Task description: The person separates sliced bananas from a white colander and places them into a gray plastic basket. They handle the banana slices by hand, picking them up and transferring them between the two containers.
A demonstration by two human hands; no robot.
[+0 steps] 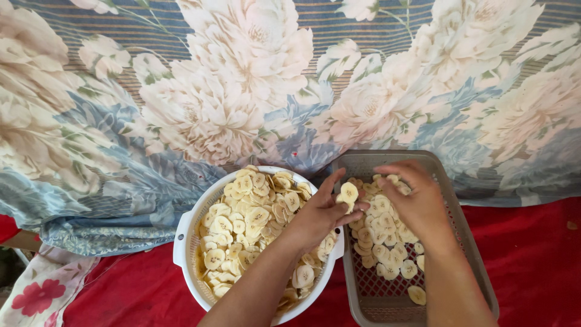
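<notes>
Head view: white bowl point(184, 233) remains heaped with banana slices point(248, 218), so much is left; grey tray point(460, 242) is partly covered. Left hand point(324, 212) pinches one slice point(348, 192) between bowl and tray. Right hand point(417, 203), fingers curled, touches slices on the tray.
</notes>
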